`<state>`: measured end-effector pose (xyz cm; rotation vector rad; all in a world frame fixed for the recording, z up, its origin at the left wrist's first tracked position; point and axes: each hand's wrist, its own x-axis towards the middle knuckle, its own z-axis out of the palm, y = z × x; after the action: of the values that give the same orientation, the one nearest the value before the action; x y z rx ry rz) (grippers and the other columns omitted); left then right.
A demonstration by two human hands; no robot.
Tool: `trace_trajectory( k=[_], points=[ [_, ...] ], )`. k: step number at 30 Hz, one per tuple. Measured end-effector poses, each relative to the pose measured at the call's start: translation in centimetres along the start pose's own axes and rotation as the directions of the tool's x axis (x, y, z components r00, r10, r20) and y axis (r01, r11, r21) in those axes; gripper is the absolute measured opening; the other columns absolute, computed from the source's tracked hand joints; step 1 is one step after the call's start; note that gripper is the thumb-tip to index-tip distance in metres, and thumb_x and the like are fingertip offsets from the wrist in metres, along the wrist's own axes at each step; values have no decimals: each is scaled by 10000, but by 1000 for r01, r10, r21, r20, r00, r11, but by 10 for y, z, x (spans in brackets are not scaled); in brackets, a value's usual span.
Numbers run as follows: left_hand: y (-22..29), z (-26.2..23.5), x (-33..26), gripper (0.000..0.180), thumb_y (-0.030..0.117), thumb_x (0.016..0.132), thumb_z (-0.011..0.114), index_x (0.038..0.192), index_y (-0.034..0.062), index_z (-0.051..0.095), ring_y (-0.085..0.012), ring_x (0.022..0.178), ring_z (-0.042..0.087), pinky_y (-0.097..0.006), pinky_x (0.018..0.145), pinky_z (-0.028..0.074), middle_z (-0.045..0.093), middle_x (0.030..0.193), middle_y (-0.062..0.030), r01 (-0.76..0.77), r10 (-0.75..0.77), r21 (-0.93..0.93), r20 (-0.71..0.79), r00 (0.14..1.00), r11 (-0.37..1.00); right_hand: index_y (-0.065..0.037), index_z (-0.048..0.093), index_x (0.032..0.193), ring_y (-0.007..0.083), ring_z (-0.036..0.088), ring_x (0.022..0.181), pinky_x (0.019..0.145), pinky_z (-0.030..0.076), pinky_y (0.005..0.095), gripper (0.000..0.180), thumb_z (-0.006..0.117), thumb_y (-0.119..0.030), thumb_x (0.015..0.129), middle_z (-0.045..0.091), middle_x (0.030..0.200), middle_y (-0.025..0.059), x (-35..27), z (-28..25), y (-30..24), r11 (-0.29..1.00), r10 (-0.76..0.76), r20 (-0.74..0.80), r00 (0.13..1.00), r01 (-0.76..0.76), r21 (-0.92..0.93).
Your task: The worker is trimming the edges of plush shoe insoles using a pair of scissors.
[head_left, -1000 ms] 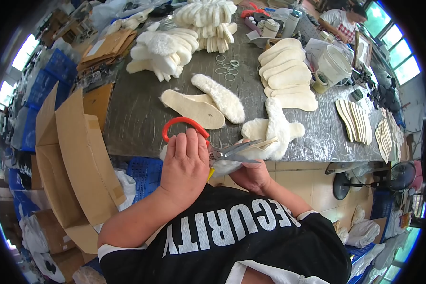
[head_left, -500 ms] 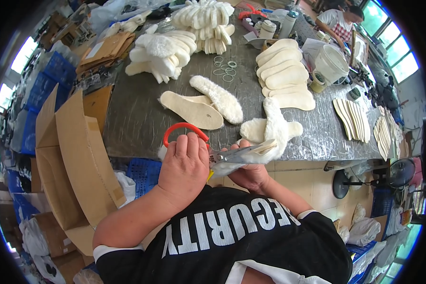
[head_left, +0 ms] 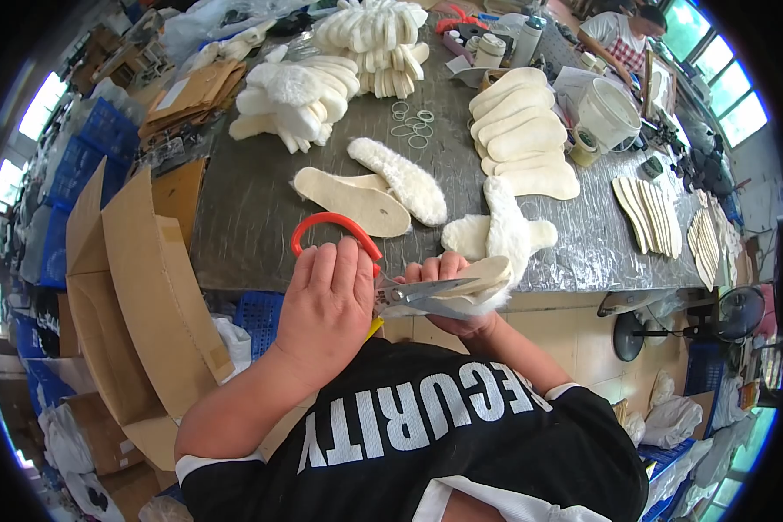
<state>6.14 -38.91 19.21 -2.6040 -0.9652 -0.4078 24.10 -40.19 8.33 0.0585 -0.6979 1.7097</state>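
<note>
My left hand [head_left: 331, 296] is closed round the handles of a pair of scissors with a red grip [head_left: 332, 223]. The steel blades [head_left: 418, 291] point right and stand apart, against a cream insole with white fleece [head_left: 489, 287]. My right hand [head_left: 457, 320] grips that insole near the table's front edge, its fingers partly behind the blades. Just beyond, two white fleece insoles [head_left: 506, 228] lie crossed. Farther left on the table rest another fleece insole [head_left: 400, 181] and one with its beige side up [head_left: 357, 202].
Piles of fleece insoles [head_left: 296, 96] stand at the far left, beside rubber bands [head_left: 413, 126]. Stacked flat insoles [head_left: 520, 130], a white bucket [head_left: 607, 117] and fanned insoles [head_left: 648, 219] are on the right. An open carton [head_left: 152, 296] stands left. Another person [head_left: 618, 42] sits at the far right.
My left hand and the scissors have shifted slightly left, and the blades look wider apart. The fingers of my right hand now show more above the insole.
</note>
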Motion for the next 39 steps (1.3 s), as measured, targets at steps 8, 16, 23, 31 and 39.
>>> trace_trajectory(
  k=[8,16,23,31,39],
  points=[
    [4,18,-4,290,84,749,538,975,-96,510,-273,866,481,-378,809,428,503,978,-186,63,-57,111,-60,997,992,-144,568,815,205,496,950,914,366,383,111,663,-188,778,582,882,12,-5,21,9,980,108,-318,942,-47,194],
    [1,17,-3,312,43,728,537,997,-104,479,-311,899,493,-387,814,437,496,1013,-205,75,-74,-8,24,997,997,-135,561,818,231,494,978,901,365,378,123,671,-118,765,585,910,39,-5,12,7,1000,-5,-226,974,11,25],
    [-8,1,-8,531,7,600,652,1081,-48,433,-329,992,451,-395,899,343,494,1031,-169,256,-186,-495,187,965,830,-79,559,831,270,534,875,817,411,400,156,685,-88,738,595,888,122,25,9,-32,464,-499,222,838,474,-748],
    [-5,12,-22,386,110,773,647,1085,5,446,-202,789,588,-307,661,482,571,935,-131,473,-313,-814,571,759,-338,-72,574,837,274,541,846,802,386,417,311,725,-133,572,605,931,119,29,9,-38,-397,-515,529,674,360,-844],
    [-2,68,-10,260,84,691,690,838,14,487,-85,599,493,-222,536,420,502,687,-18,507,-481,-802,596,643,-315,-51,476,1035,286,477,957,837,359,384,425,648,-86,648,520,1069,167,-22,-21,18,-98,-496,-29,868,-89,-991]
  ],
)
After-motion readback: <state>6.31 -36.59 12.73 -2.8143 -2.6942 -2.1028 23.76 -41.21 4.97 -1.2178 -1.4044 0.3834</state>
